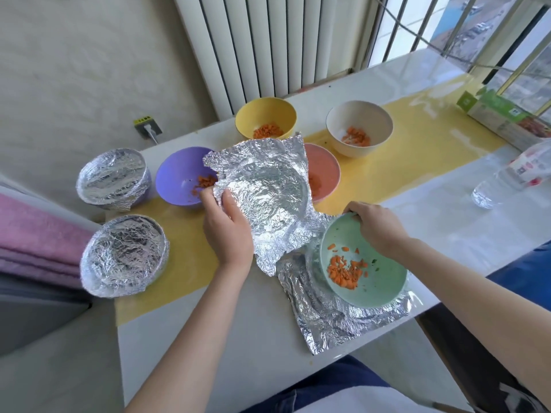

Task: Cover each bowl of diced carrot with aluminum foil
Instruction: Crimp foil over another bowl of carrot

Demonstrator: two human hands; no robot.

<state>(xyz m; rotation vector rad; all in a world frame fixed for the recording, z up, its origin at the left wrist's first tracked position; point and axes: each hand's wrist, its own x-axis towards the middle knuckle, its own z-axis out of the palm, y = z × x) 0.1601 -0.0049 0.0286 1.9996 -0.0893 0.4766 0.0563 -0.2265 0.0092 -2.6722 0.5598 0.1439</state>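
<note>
Foil up, green bowl tipped!
Our left hand pinches the crumpled foil sheet; our right hand grips the green carrot bowl on another foil sheet, purple bowl and pink bowl partly hidden.

Bright daylight is pouring in through the barred window at the upper right, glaring off the glossy white worktop and sparkling on the crumpled silver foil sheet. Shadows are falling soft and faint. The wide lens is bending the white ribbed radiator, and the edges are looking slightly soft.
</note>
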